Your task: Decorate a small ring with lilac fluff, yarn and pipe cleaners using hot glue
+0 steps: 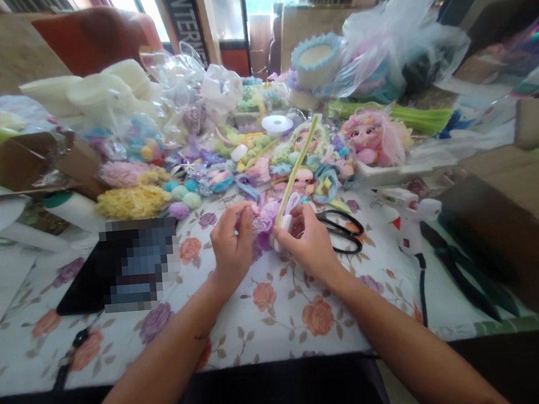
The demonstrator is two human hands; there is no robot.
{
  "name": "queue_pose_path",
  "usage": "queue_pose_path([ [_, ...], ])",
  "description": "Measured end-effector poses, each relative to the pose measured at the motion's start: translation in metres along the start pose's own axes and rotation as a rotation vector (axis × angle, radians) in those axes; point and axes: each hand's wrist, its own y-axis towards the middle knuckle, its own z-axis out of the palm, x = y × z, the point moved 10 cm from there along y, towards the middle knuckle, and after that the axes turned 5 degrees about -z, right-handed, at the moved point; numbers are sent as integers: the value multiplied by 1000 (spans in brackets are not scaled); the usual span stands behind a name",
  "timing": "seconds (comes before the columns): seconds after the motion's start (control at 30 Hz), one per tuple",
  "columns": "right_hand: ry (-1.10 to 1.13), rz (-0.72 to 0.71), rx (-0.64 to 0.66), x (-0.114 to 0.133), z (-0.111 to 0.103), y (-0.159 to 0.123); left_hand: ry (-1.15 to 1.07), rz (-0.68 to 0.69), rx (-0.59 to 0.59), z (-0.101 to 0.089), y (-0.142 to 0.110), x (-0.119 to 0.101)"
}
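Observation:
Both my hands meet over the floral tablecloth (278,307) at the table's middle. My left hand (230,245) is closed, pinching a purple fuzzy flower piece (265,222). My right hand (311,243) is closed on the same piece's white base and on the lower end of a long yellow-green pipe cleaner (297,168), which slants up and away to the right. Black scissors (344,228) lie just right of my right hand.
A dark tablet (116,267) lies at the left. A white glue gun (409,225) and dark pliers (466,273) lie at the right. Doll heads (374,138), pompoms (182,193), yellow fluff (132,201), a white tape roll (277,124) and plastic bags (391,37) crowd the back.

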Motion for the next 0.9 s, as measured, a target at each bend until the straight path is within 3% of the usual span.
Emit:
queue_pose_path([
  [0.23,282,182,60,-16,10,1,-553,-786,-129,6,-6,87],
  [0.33,435,307,118,-24,21,0,-712,-1006,-157,11,-12,113],
  [0.43,515,353,96,-28,22,2,-710,-1007,-287,-7,-6,119],
  [0.53,619,340,11,-31,17,7,-635,-780,-393,-31,6,96],
  [0.6,689,339,-40,-32,14,10,-561,-614,-347,-34,9,69],
  [0.63,718,343,-61,-33,13,10,-506,-587,-236,-25,8,57],
  [0.77,810,361,-109,-35,11,10,-419,-723,293,31,-25,33],
  [0.9,869,353,-91,-34,14,10,-492,-873,459,54,-49,35],
])
